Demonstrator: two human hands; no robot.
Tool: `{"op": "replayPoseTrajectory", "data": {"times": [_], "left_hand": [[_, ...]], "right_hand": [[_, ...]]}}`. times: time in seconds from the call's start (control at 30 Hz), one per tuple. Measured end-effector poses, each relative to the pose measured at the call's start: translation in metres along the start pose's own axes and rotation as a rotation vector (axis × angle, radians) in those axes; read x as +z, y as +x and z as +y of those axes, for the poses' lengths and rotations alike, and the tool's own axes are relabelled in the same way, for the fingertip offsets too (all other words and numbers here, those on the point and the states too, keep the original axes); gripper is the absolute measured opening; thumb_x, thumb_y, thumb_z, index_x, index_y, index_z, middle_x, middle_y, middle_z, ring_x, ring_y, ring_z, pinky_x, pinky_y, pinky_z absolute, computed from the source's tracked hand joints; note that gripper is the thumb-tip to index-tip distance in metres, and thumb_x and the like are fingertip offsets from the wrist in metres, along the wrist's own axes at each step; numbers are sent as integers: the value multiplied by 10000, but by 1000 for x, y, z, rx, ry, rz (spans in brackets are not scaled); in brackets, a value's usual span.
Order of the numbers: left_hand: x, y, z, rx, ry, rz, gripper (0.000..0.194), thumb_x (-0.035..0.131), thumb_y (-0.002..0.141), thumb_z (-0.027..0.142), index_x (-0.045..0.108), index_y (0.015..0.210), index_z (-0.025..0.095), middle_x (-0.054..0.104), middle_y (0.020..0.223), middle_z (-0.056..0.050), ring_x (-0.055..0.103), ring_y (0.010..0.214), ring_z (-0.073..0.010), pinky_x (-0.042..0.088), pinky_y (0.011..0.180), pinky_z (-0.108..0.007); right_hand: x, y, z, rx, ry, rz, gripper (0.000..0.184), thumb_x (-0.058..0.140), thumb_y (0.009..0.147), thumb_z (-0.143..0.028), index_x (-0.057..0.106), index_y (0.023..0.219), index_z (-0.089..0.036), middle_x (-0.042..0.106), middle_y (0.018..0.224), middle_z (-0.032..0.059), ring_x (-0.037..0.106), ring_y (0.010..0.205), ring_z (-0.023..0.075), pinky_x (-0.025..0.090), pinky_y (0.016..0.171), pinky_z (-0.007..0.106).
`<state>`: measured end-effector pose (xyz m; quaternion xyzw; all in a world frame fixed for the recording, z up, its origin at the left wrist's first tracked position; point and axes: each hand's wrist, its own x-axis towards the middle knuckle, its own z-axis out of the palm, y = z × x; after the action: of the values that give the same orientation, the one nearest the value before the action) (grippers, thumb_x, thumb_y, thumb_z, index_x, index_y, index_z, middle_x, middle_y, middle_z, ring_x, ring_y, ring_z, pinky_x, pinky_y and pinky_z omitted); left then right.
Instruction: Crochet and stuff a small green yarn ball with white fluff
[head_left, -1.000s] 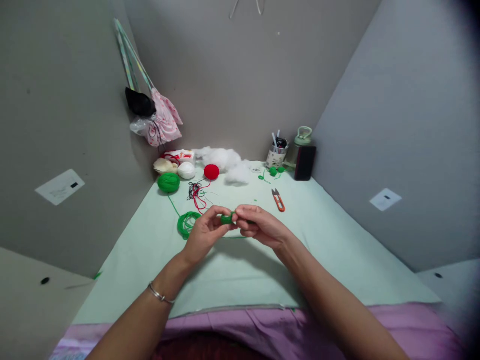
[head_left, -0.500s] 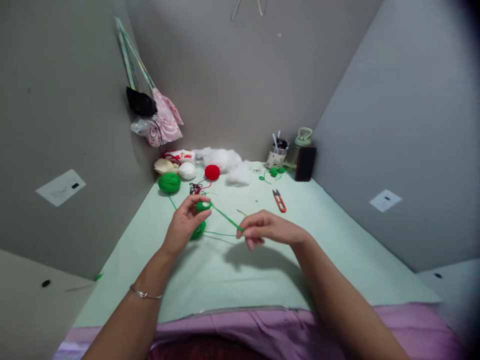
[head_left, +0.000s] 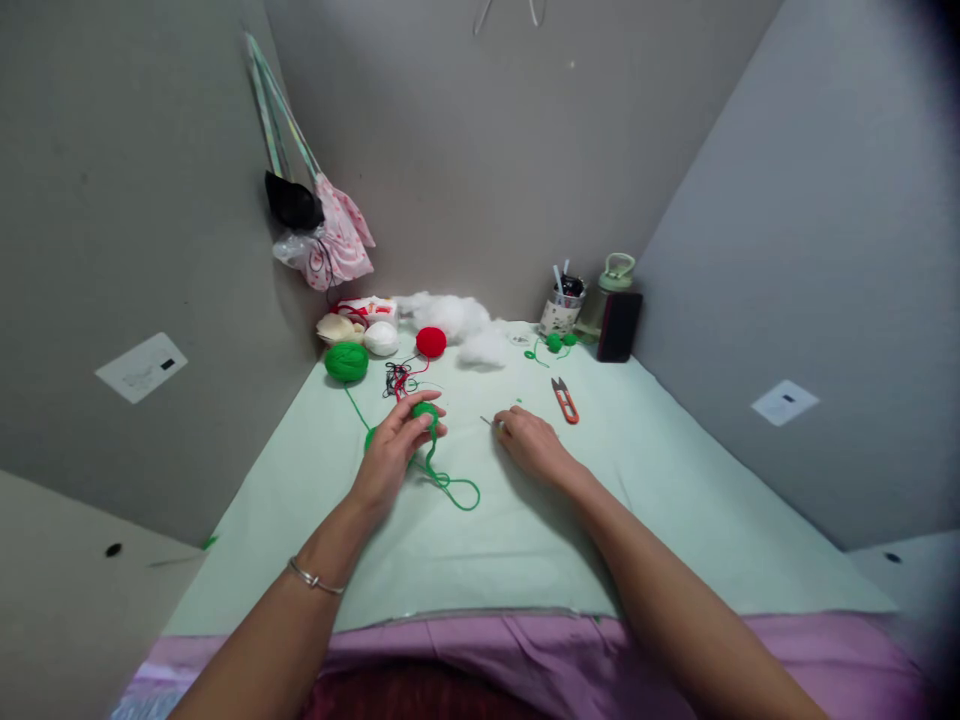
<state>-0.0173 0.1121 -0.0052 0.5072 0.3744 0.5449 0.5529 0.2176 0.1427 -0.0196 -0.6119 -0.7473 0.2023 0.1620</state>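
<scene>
We see a pale tbl. L hand angles inward; R hand is low, palm down. L thumb & fingers pinch a green yarn piece just L of ctr; R fingers curl at a thin tool, grip unclear to us.

The yarn piece is in the left hand; behind the right hand, the snips lie on the table.

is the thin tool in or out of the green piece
Out: the thin tool, at the right hand, is apart from the green piece.
</scene>
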Motion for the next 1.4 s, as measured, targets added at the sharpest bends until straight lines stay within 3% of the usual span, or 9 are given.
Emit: {"op": "replayPoseTrajectory", "data": {"times": [0.13,0.3,0.5,0.63,0.77,1.03,1.23,1.4], "left_hand": [[1,1,-7,15,-2,-2,312,648,889,362,553,1150,220,669,1117,-48,652,821,-131,519,877,-315],[0,1,-11,41,62,-7,320,632,898,365,587,1170,202,664,1043,-40,631,762,-124,514,834,-300],[4,-4,-4,93,169,-10,249,584,912,355,608,1094,186,653,822,-3,637,698,-150,502,771,-308],[5,-6,-4,118,229,-7,205,571,911,344,607,1042,190,613,681,30,616,657,-157,488,700,-289],[5,-7,-7,135,258,-2,211,566,916,349,598,1056,195,598,676,36,585,631,-150,461,645,-272],[10,-8,-15,169,254,-27,237,581,936,337,577,1129,198,664,879,-17,627,792,-159,492,777,-287],[8,-6,-22,175,233,-39,277,593,944,352,568,1175,200,679,929,-34,645,849,-178,506,801,-306],[7,-6,-23,172,215,-45,300,593,950,352,554,1208,204,691,1149,-90,662,905,-177,510,859,-326]], "right_hand": [[-4,0,-6,-28,160,-42,175,552,825,-117,683,938,-142,640,918,90,549,833,198,378,775,312],[-20,-14,-30,-108,483,-181,203,476,908,-320,619,957,-184,615,807,16,507,656,132,401,600,250],[-17,-33,-57,-135,1052,-404,234,536,919,-352,638,1040,-180,446,528,-83,292,442,74,230,460,217],[-8,-37,-67,-111,1103,-470,271,555,930,-409,657,951,-158,472,460,-78,298,396,65,199,440,216],[-5,-37,-73,-95,1188,-488,251,567,914,-381,654,864,-151,447,402,-85,250,362,56,175,426,218],[2,-31,-68,-7,1369,-538,261,632,881,-400,651,817,-147,373,362,-112,183,333,55,186,383,210],[0,-31,-69,46,1360,-487,295,724,823,-434,599,857,-170,489,530,-107,180,340,10,134,373,191],[-1,-30,-68,4,1321,-485,277,653,871,-431,638,853,-154,510,528,-85,232,328,15,171,377,194]]}}
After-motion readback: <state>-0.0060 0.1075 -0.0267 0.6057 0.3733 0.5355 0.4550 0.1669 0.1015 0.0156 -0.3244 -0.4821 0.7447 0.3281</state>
